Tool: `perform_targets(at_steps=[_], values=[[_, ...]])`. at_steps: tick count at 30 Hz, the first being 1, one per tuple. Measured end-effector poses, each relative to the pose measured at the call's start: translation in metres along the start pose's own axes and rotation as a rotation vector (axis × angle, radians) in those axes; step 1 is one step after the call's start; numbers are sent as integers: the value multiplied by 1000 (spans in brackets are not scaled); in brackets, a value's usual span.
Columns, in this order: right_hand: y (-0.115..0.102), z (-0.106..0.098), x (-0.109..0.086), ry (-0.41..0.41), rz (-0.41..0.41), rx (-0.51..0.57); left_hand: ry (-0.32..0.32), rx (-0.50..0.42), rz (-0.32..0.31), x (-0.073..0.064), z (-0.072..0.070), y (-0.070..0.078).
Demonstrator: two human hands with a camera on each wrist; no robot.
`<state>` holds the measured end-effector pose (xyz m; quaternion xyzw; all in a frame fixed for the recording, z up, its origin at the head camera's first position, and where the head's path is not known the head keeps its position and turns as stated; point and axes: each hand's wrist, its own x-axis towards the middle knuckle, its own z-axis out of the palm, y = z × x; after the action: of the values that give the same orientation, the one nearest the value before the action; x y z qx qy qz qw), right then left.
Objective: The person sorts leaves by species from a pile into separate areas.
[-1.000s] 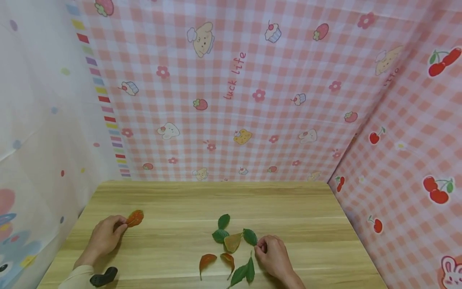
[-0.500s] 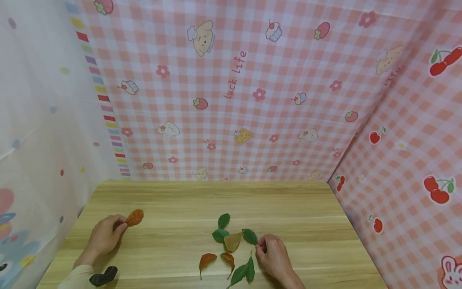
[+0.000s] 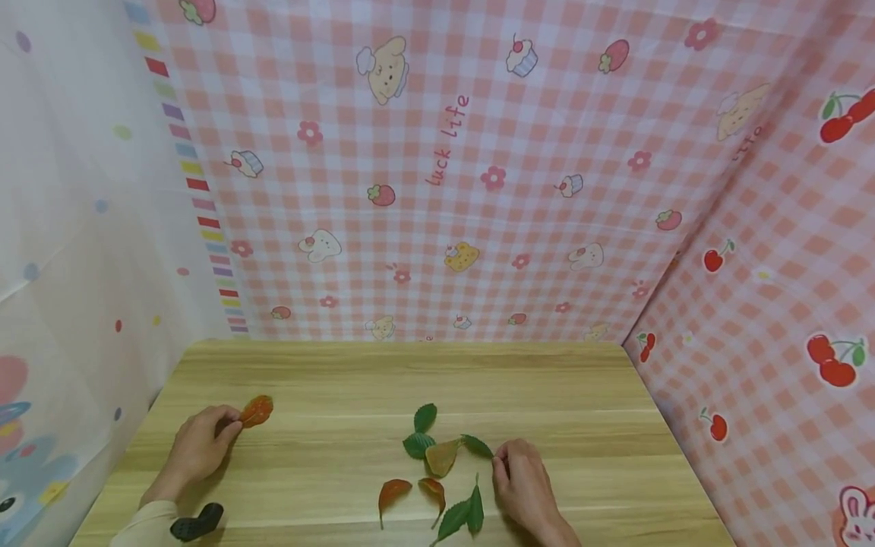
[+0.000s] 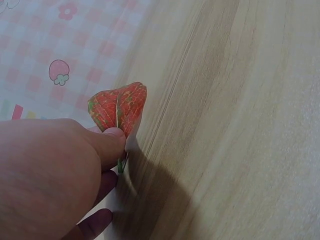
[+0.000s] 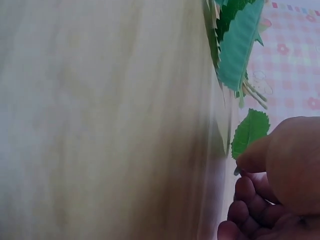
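Observation:
On the left side of the table, my left hand (image 3: 200, 444) pinches the stem of a red-orange leaf (image 3: 257, 411) between thumb and fingers; its veins and green flecks show in the left wrist view. My right hand (image 3: 525, 486) pinches the stem end of a green leaf (image 3: 476, 445), which has a toothed edge in the right wrist view. Left of that leaf lies a yellow-brown leaf (image 3: 441, 458), with two green leaves (image 3: 418, 445) beside and above it. Below are two curled red-brown leaves (image 3: 393, 494) and a pair of green leaves (image 3: 452, 520) joined near their base.
The wooden table (image 3: 328, 380) meets a pink checked cloth (image 3: 424, 228) at the back, with more cloth on both sides. A black curved object (image 3: 197, 523) sits at the left wrist by the sleeve (image 3: 146, 526).
My right hand has shifted slightly right and up, and the green leaf in it has turned flatter and moved the same way. The left hand stays in place with its leaf.

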<state>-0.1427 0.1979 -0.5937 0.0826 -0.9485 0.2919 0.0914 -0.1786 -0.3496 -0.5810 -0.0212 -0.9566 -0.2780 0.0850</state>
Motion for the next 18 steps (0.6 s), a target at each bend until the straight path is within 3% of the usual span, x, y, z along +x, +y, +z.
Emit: perform_targets(at_steps=[4,10,18], values=[[3,-4,1,45,0,9,3,3,-1,1,0,-1],[10,-11,6,94,58,116,-8,-2,-8,1,0,-1],[23,-18,17,227,108,141,-6,6,-1,0,1,-1]])
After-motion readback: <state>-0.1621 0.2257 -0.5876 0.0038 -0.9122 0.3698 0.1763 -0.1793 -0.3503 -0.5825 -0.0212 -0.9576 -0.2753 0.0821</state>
